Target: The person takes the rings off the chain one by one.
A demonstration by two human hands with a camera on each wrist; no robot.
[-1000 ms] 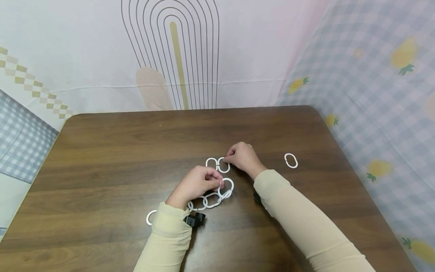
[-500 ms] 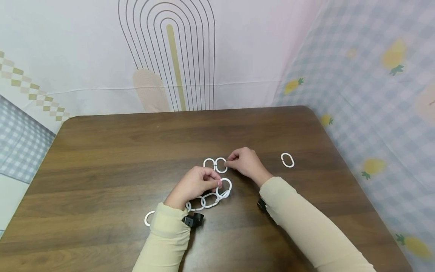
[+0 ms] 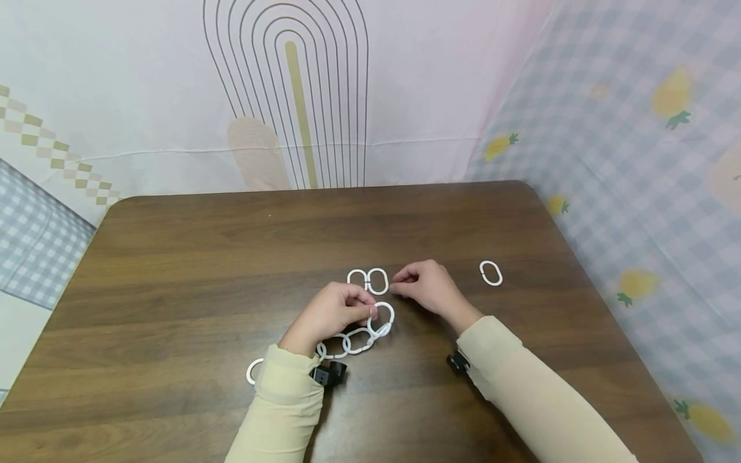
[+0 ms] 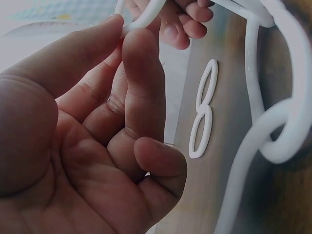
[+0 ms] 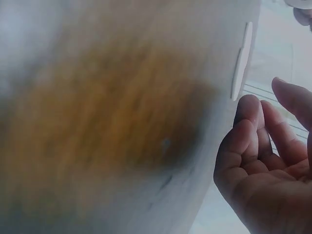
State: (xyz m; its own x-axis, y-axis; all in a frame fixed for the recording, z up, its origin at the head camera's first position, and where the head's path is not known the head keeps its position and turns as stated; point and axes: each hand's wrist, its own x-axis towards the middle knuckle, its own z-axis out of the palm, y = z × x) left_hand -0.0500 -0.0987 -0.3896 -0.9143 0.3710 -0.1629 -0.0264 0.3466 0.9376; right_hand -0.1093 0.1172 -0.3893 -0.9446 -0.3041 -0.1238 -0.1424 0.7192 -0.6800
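Note:
My left hand [image 3: 331, 313] pinches a white oval plastic chain link [image 4: 150, 13] between thumb and index finger. More joined links [image 3: 366, 350] trail from it, partly hidden below the hand and wrist. Just beyond lie two white links [image 4: 201, 111] touching side by side on the table; the left one is partly covered by my left hand in the head view. Right of this pair is my right hand [image 3: 431, 287], close by with loosely bent fingers. Its thumb stands apart from the fingers in the right wrist view, and nothing is between them.
A single white link [image 3: 500, 280] lies at the right on the brown wooden table [image 3: 191, 270]. Another link [image 3: 249, 372] sits at the left, partly behind the left sleeve. Patterned cloth [image 3: 428, 83] hangs along the table's back and sides.
My right hand has let go of the right link of the pair and drawn back to the right and nearer. The left hand keeps its pinch, almost still.

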